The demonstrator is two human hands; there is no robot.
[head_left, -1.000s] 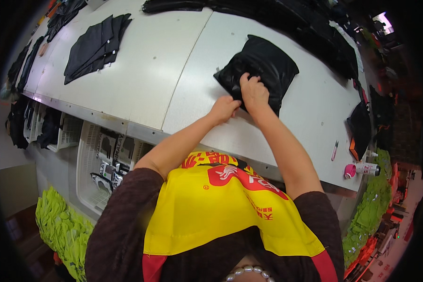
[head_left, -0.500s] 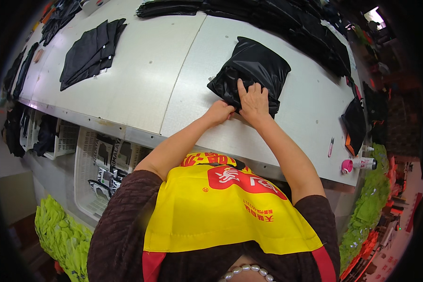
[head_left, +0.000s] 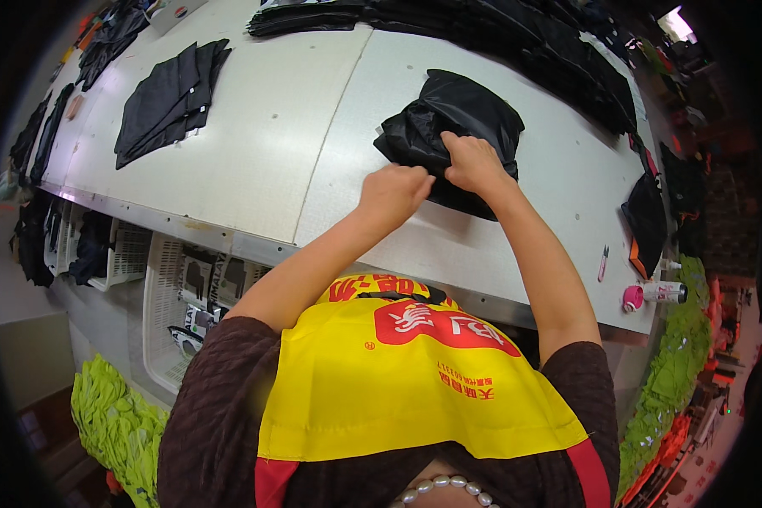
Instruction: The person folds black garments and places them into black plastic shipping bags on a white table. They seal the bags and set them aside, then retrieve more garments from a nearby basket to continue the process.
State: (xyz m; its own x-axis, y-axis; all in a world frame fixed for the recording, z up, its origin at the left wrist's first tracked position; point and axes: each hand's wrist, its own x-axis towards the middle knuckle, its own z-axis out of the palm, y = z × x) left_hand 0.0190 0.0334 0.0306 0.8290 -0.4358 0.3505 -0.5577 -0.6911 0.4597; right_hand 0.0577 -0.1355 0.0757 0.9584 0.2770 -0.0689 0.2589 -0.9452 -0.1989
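Observation:
A glossy black plastic bag [head_left: 476,108] lies on the white table in front of me, its near part creased and rumpled. My left hand [head_left: 394,195] is closed at the bag's near left edge, fingers curled on the black plastic. Over the near middle of the bag, my right hand [head_left: 476,164] has its fingers bent around a fold of the same plastic, the thumb side toward the left hand. A dark part of the bag hangs below and between the two hands. Whatever the bag contains is hidden.
Folded black garments [head_left: 168,102] lie to the left on the table [head_left: 254,161]. Stacked black bags [head_left: 516,51] line its far edge. At right are small snips [head_left: 603,264], a pink-capped bottle [head_left: 662,293] and a black pouch [head_left: 645,224]. A white basket [head_left: 157,330] sits below the front edge.
My right hand has gone from spread fingers on top of the bag to a closed grip on its near part. The left hand is raised slightly, and the plastic there is more rumpled.

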